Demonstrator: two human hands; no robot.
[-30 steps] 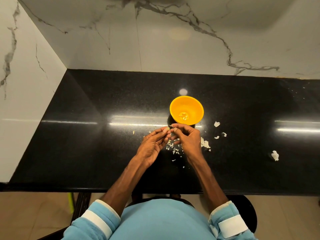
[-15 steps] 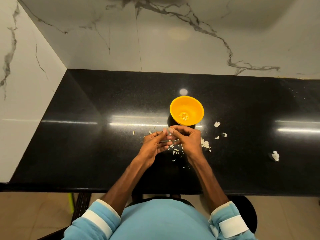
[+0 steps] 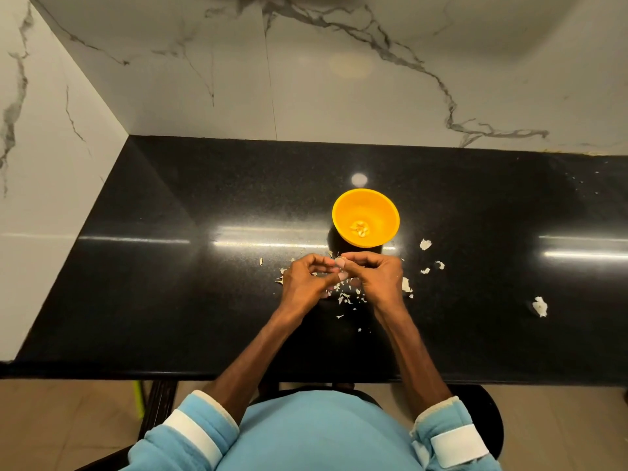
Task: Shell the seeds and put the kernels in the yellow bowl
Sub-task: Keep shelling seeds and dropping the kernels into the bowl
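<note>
The yellow bowl (image 3: 365, 217) stands on the black counter (image 3: 204, 300), with several pale kernels (image 3: 361, 228) at its bottom. Just in front of it my left hand (image 3: 306, 283) and my right hand (image 3: 377, 278) meet fingertip to fingertip. Both pinch a small seed (image 3: 339, 261) that is mostly hidden between the fingers. Pale shell bits (image 3: 345, 297) lie on the counter beneath and between the hands.
More shell pieces (image 3: 425, 244) lie scattered to the right of the bowl, and a larger white scrap (image 3: 539, 306) sits further right. Marble walls close the counter at the back and left. A dark stool (image 3: 489, 426) shows below the counter's front edge.
Both hands have curled more tightly around the seed and shifted slightly; the left fingers, stretched out a second ago, are now bent. The bowl has not moved.
</note>
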